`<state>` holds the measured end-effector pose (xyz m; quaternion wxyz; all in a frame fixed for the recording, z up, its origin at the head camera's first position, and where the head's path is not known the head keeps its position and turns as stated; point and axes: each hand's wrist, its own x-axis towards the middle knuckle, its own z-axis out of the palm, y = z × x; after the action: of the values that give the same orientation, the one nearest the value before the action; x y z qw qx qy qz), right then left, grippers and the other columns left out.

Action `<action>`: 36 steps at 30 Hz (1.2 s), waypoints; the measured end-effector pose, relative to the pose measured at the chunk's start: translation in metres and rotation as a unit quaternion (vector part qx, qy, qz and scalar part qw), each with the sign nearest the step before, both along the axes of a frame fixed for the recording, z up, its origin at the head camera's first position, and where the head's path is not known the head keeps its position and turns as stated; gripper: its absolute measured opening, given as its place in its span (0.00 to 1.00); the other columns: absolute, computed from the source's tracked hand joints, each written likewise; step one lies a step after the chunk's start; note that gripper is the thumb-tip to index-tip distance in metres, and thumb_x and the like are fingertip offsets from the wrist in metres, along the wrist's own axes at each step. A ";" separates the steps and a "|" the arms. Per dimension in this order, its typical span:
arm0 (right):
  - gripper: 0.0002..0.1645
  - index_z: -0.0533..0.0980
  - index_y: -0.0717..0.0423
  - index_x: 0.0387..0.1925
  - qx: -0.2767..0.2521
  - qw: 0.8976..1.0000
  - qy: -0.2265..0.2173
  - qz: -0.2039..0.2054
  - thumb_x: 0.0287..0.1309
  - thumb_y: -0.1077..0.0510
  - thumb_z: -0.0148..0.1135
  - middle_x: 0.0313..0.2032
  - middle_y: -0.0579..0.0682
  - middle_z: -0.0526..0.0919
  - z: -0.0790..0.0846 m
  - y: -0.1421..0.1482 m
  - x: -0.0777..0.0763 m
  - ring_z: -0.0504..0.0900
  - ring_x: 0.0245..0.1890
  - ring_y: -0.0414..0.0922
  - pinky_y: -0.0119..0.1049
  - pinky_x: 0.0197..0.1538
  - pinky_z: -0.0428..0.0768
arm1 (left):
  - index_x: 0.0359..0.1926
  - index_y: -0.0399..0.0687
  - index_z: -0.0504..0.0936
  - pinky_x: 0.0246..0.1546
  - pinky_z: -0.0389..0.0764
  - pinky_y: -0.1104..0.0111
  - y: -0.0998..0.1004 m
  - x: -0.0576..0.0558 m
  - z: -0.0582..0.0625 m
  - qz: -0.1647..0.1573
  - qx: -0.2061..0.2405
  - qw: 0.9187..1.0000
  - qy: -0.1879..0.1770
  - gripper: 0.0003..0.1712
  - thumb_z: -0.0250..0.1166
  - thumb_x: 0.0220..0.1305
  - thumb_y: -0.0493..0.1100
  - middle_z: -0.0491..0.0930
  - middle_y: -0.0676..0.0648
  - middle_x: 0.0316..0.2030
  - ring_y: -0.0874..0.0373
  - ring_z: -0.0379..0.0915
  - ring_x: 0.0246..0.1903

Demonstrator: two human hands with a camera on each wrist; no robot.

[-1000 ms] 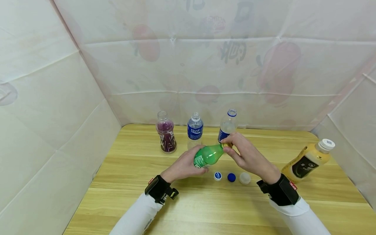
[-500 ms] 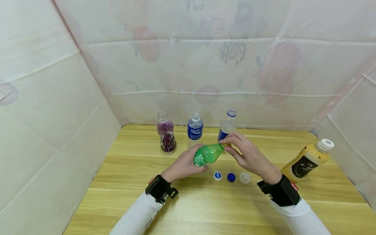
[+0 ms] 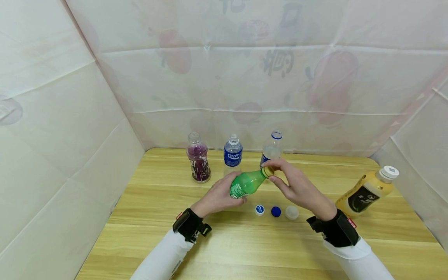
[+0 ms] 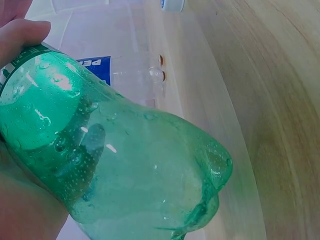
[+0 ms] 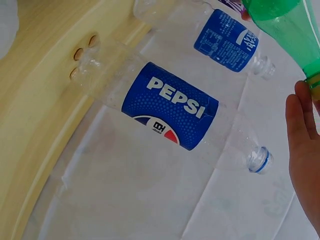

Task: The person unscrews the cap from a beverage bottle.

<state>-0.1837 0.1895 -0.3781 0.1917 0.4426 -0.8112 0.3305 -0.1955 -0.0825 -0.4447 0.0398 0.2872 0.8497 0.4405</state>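
Note:
My left hand [image 3: 221, 195] grips a green Sprite bottle [image 3: 247, 182] round its labelled middle and holds it tilted above the table, neck toward the right. In the left wrist view, the clear green base of the bottle [image 4: 145, 165] fills the foreground. On the neck sits a yellow cap [image 3: 268, 172], pinched between thumb and fingers of my right hand [image 3: 301, 189]. The right wrist view has the right hand [image 5: 306, 145] at its edge, fingertips right at the cap. Below the bottle lie a white cap with a blue top [image 3: 259, 210], a blue cap [image 3: 275, 211] and a whitish cap [image 3: 292, 212].
Along the back of the wooden table [image 3: 245, 249] stand an uncapped purple bottle [image 3: 198, 163], a Pocari Sweat bottle [image 3: 232, 155] and a Pepsi bottle [image 5: 170, 105], both also uncapped. A yellow bottle [image 3: 365, 194] with a white cap is at the right. Pale cloth [image 3: 217, 77] hangs behind.
The right hand's fingers have shifted on the yellow cap, which shows more plainly now. The green bottle stays nearly where it was in the left hand.

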 end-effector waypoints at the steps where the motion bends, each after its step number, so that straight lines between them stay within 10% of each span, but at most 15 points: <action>1: 0.33 0.69 0.65 0.64 -0.001 1.000 -0.005 -0.001 0.58 0.77 0.67 0.56 0.53 0.80 0.000 0.000 0.000 0.81 0.50 0.46 0.24 0.58 0.76 | 0.72 0.47 0.67 0.48 0.81 0.64 0.000 0.000 0.000 0.001 0.000 1.000 0.000 0.47 0.79 0.53 0.44 0.78 0.49 0.56 0.57 0.78 0.47; 7: 0.42 0.63 0.67 0.71 -0.010 0.999 -0.031 -0.030 0.58 0.69 0.73 0.60 0.57 0.75 -0.002 -0.001 0.001 0.81 0.53 0.49 0.39 0.60 0.81 | 0.73 0.46 0.66 0.49 0.81 0.63 0.000 0.001 0.001 0.004 0.006 1.000 0.001 0.48 0.79 0.54 0.44 0.78 0.48 0.57 0.57 0.78 0.48; 14: 0.29 0.74 0.64 0.60 -0.015 0.987 -0.030 -0.156 0.74 0.43 0.60 0.42 0.52 0.83 -0.004 -0.006 0.005 0.83 0.40 0.46 0.46 0.43 0.85 | 0.71 0.48 0.68 0.54 0.80 0.60 0.004 0.000 0.000 0.005 -0.002 1.000 0.025 0.45 0.79 0.54 0.43 0.77 0.49 0.59 0.57 0.77 0.51; 21: 0.08 0.81 0.59 0.40 -0.023 0.982 -0.004 -0.188 0.65 0.59 0.71 0.29 0.45 0.84 -0.003 -0.010 0.005 0.80 0.26 0.37 0.35 0.29 0.81 | 0.71 0.49 0.68 0.54 0.81 0.61 0.006 0.000 0.001 0.014 -0.022 0.999 0.038 0.45 0.80 0.54 0.43 0.77 0.49 0.58 0.57 0.77 0.51; 36: 0.16 0.81 0.64 0.49 0.000 0.990 0.016 -0.140 0.60 0.66 0.72 0.38 0.51 0.85 0.001 -0.008 0.005 0.84 0.37 0.44 0.40 0.37 0.85 | 0.71 0.47 0.68 0.53 0.81 0.60 0.005 0.000 0.000 0.021 -0.024 0.998 0.047 0.46 0.80 0.54 0.43 0.78 0.48 0.58 0.56 0.77 0.50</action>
<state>-0.1783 0.1816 -0.3768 0.2489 0.3300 -0.8622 0.2929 -0.1957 -0.0771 -0.4444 -0.0022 0.2886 0.8667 0.4069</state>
